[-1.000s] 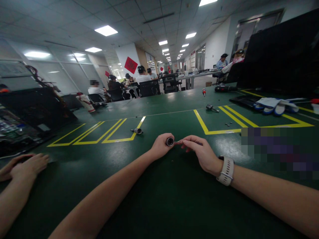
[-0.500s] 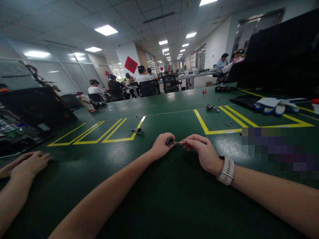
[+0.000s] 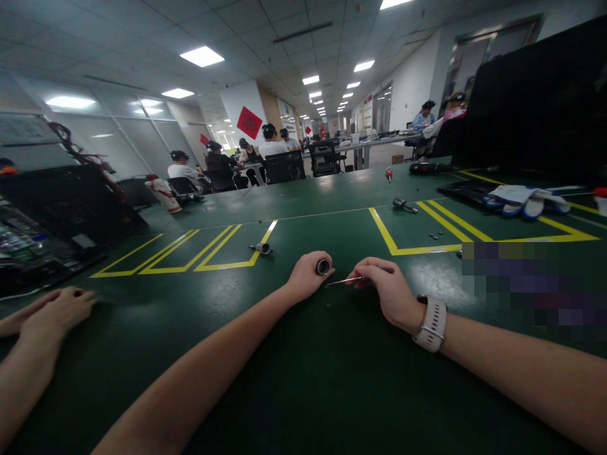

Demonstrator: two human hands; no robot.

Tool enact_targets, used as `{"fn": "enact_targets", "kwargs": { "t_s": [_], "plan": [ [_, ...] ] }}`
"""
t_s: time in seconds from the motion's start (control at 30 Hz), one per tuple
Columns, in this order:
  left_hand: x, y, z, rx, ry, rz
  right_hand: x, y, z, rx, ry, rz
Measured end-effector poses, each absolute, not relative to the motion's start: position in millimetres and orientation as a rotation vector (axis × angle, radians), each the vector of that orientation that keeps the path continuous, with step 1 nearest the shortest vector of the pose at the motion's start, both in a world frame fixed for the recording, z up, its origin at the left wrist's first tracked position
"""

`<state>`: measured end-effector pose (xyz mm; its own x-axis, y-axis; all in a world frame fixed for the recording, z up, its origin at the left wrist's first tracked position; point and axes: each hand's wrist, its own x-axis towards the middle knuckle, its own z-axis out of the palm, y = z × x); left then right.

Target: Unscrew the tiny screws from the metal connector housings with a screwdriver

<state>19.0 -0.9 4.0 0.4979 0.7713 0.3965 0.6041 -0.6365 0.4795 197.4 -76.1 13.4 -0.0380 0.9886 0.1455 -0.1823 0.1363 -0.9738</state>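
L hand (image 3: 306,276) wraps metal cyl. (image 3: 323,267) mid green table (image 3: 294,379), mouth facing near side, prob. to keep it reachable w/ thin tool (image 3: 344,280) pinched in R hand (image 3: 386,287), tip just nearside.

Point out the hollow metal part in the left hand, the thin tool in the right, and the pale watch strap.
Hollow metal part (image 3: 323,267): head view, on its round open end.
Thin tool (image 3: 344,281): head view, on its bare shaft.
Pale watch strap (image 3: 432,324): head view, on its perforated band.

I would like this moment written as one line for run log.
left hand: holds cylinder, open end facing camera | right hand: holds thin tool, tip outside cylinder | table: small ring near hands
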Motion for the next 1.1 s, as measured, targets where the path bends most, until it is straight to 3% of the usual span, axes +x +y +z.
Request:
{"fn": "enact_targets", "kwargs": {
  "t_s": [1.1],
  "plan": [
    [21.4,-10.1,10.2,2.536,0.999,0.708,196.2,-75.0,12.3,-1.073,-1.286,1.159]
  ]
}}
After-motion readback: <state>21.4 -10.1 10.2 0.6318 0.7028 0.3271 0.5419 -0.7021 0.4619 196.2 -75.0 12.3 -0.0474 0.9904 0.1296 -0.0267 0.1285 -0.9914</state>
